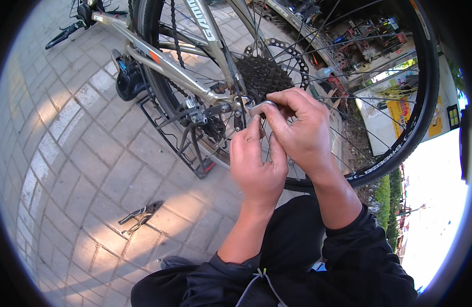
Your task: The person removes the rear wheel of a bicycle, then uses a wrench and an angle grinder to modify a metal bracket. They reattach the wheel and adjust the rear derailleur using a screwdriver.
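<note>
At the rear axle of an upturned bicycle [159, 57], my right hand [302, 123] pinches a curved silver lever [261, 108] between thumb and bent fingers. Just below, my left hand [259, 158] has its index fingertip up against or very near the lever; I cannot tell if they touch. A gap shows between its thumb and fingers, with nothing visible in it. The dark cassette [264, 77] sits behind the lever, with a brake disc [303, 64] beyond it. Left of my fingers is the rear derailleur [196, 112]. The far fingers of my right hand are partly hidden.
The spoked rear wheel [343, 180] spans the upper right. A black rack [187, 156] and the saddle [127, 82] hang low on the left. Pliers-like tools [141, 217] lie on the brick paving [105, 174]. Cluttered tools and parts [369, 41] fill a box behind the wheel.
</note>
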Demonstrator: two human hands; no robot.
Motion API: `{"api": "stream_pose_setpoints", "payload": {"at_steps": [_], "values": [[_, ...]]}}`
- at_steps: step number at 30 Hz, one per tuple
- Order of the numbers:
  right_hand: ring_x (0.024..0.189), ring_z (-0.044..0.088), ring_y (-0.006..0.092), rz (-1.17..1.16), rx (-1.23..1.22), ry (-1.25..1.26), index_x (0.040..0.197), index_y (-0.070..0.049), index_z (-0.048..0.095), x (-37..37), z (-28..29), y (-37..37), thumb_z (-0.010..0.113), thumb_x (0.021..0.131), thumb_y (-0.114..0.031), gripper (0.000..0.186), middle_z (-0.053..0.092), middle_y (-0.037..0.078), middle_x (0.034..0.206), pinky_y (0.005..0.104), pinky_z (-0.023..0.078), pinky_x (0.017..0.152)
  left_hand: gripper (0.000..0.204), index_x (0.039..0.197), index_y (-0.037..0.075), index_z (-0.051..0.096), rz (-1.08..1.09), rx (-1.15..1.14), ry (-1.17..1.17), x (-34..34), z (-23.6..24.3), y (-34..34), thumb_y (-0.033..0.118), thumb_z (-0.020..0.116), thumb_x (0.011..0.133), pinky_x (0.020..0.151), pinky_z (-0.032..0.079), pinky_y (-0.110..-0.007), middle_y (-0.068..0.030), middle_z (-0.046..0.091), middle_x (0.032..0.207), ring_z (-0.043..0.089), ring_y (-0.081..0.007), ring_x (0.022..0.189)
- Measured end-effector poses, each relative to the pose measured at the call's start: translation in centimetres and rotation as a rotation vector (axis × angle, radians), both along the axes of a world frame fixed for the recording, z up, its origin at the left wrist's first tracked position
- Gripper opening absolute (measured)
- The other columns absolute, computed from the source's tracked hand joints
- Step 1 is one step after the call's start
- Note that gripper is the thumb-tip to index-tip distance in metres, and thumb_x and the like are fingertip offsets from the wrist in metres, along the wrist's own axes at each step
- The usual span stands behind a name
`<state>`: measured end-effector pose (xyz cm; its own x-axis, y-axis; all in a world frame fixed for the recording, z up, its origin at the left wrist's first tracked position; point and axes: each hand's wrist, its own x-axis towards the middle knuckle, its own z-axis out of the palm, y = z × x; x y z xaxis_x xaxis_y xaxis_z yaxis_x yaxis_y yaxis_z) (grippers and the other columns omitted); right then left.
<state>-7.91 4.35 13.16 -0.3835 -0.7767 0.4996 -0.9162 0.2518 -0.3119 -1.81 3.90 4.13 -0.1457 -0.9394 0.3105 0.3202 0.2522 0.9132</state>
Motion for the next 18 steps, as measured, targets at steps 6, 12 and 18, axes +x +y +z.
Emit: {"api": "stream_pose_setpoints", "payload": {"at_steps": [6,12,18], "values": [[0.064,0.065,0.0165,-0.008,-0.058,0.042,0.093,0.003,0.068,-0.4,-0.7,0.3,0.073,0.082,-0.001,0.012,0.066,0.011,0.084,0.0277,0.052,0.058,0.057,0.133,-0.006,0.056,-0.085,0.021,-0.084,-0.6,-0.1,0.7,0.006,0.072,0.080,0.065,0.051,-0.035,-0.0078,0.066,0.080,0.066,-0.0238,0.072],[0.064,0.064,0.0154,0.007,-0.054,0.039,0.092,0.003,0.069,-0.3,-0.6,-0.2,0.072,0.081,0.000,0.012,0.066,0.010,0.082,0.0269,0.051,0.057,0.046,0.126,-0.003,0.062,0.058,-0.041,-0.061,-1.6,-1.1,0.1,0.006,0.073,0.082,0.057,0.049,-0.035,-0.0093,0.064,0.071,0.064,-0.0250,0.062],[0.063,0.064,0.0143,0.002,-0.068,0.055,0.092,0.002,0.069,-0.3,-0.8,-0.1,0.072,0.082,0.001,0.011,0.066,0.010,0.081,0.0264,0.051,0.057,0.025,0.106,0.003,0.073,0.243,-0.146,-0.027,-2.4,-2.0,-1.9,0.004,0.075,0.081,0.054,0.046,-0.033,-0.0074,0.064,0.068,0.061,-0.0226,0.059]]}}
